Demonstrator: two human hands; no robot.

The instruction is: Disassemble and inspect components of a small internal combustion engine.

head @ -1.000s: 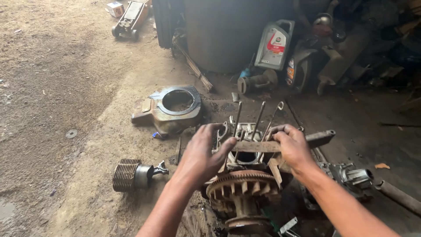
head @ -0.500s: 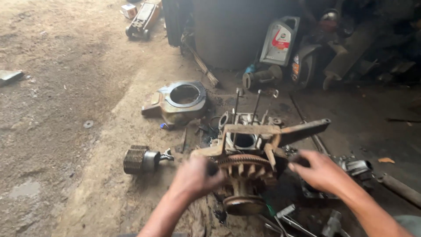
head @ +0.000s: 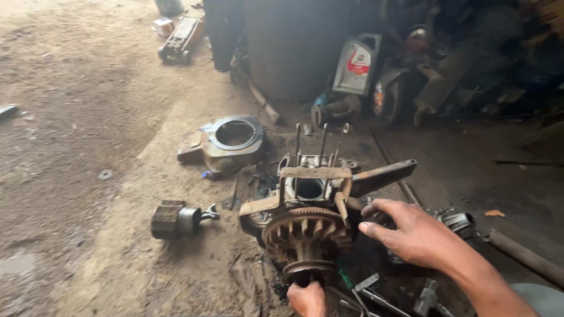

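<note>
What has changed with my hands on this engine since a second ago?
Both hands came off the top of the rusty engine block. The left hand dropped down to the pulley below the finned flywheel; the right hand moved to the block's right side. The engine and the round metal housing stayed put.

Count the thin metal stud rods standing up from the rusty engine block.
3 thin metal stud rods, side by side at the back of the rusty engine block: left, middle, right. A fourth may be hidden.
</note>
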